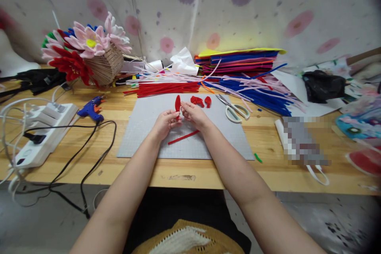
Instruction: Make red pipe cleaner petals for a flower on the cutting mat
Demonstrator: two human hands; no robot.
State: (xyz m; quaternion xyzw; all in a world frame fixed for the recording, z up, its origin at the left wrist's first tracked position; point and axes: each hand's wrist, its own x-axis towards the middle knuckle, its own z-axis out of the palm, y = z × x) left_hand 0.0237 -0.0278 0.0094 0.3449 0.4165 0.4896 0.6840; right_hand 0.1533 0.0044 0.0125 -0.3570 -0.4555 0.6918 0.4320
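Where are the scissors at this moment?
In the head view, the scissors lie right of centre across the right edge of the grey mat, right of the small red pieces and the person's right hand.

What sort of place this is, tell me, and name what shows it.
Most likely a craft workspace: there are bundled red fuzzy stems, a blue glue gun and scissors lying on a grey mat.
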